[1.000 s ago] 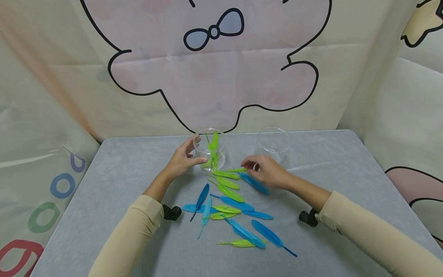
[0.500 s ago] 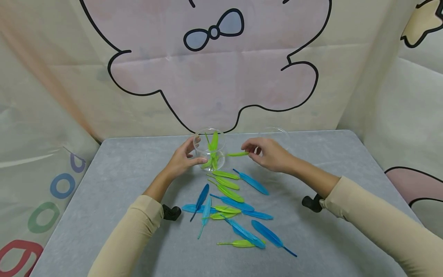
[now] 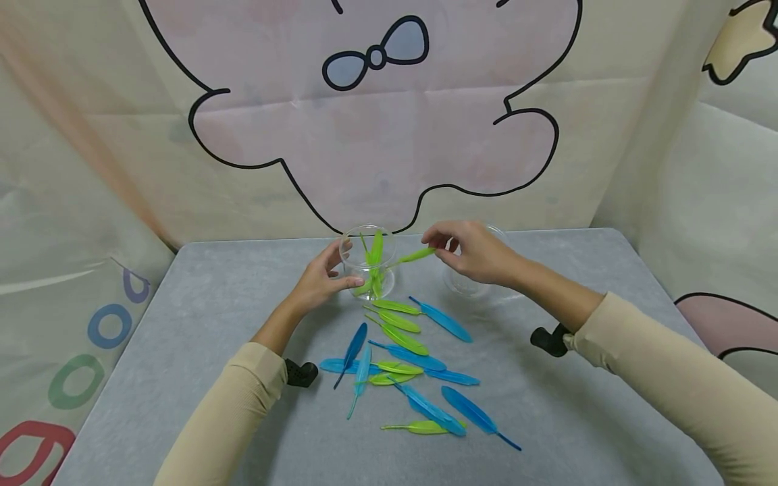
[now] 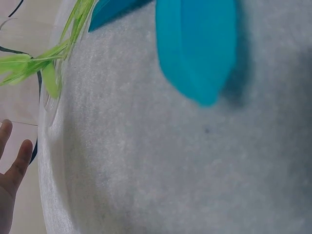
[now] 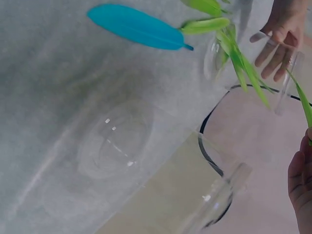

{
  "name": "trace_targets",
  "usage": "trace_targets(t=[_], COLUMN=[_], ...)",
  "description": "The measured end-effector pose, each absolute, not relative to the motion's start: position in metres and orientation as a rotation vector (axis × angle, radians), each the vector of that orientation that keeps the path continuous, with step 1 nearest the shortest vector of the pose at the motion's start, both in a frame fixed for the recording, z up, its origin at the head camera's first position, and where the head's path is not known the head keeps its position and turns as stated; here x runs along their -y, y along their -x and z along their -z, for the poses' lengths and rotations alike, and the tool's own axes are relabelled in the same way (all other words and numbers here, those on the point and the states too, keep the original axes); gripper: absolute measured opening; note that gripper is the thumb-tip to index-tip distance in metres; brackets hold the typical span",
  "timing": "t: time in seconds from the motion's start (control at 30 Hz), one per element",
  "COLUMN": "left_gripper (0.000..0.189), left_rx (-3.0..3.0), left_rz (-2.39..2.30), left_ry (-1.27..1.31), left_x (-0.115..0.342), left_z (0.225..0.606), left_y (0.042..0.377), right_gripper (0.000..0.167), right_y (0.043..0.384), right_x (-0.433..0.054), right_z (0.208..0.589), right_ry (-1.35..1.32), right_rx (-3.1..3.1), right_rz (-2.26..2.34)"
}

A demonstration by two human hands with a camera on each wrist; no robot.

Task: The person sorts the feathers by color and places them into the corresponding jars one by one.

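In the head view, my right hand [image 3: 477,253] pinches a green feather [image 3: 418,255] by one end between thumb and fingers. Its thin tip points left at the clear plastic cup [image 3: 389,275]. Several green feathers [image 3: 375,253] stand inside that cup. My left hand [image 3: 321,278] holds the cup from the left, thumb in front and fingers behind. In the right wrist view, the pinched feather [image 5: 303,103] appears at the right edge, near the left hand [image 5: 282,41]. The left wrist view catches only part of the left hand [image 4: 13,170] at its edge.
A second clear cup [image 3: 467,285] stands behind the right hand, partly hidden. Loose blue feathers [image 3: 446,320] and green feathers [image 3: 404,337] lie scattered over the grey tablecloth [image 3: 213,304] in front of the cups. A printed cloth backdrop [image 3: 377,135] rises behind the table.
My right hand has picked the green feather off the table and raised it beside the left cup, tilting it with the tip lower. My left hand stays at the cup.
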State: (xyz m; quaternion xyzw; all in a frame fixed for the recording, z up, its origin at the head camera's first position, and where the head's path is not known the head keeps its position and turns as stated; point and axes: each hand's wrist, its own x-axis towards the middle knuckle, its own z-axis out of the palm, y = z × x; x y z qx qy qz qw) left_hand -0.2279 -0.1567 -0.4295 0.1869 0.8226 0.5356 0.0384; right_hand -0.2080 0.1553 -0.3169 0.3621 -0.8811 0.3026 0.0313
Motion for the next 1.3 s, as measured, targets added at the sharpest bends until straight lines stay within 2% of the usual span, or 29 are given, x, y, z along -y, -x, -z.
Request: trace_targets(t=[0.8, 1.3], left_gripper=[0.082, 0.081], left_rx=[-2.507, -2.496], left_rz=[-1.66, -1.67], left_ry=[-0.581, -0.585], left_x=[0.157, 0.158], left_z=[0.432, 0.432], left_y=[0.229, 0.229], right_gripper=[0.021, 0.02], right_y=[0.221, 0.236], right_x=[-0.145, -0.122], right_z=[0.284, 0.301], right_ry=[-1.164, -1.14], right_rx=[2.631, 2.721], right_rz=[-0.813, -0.815])
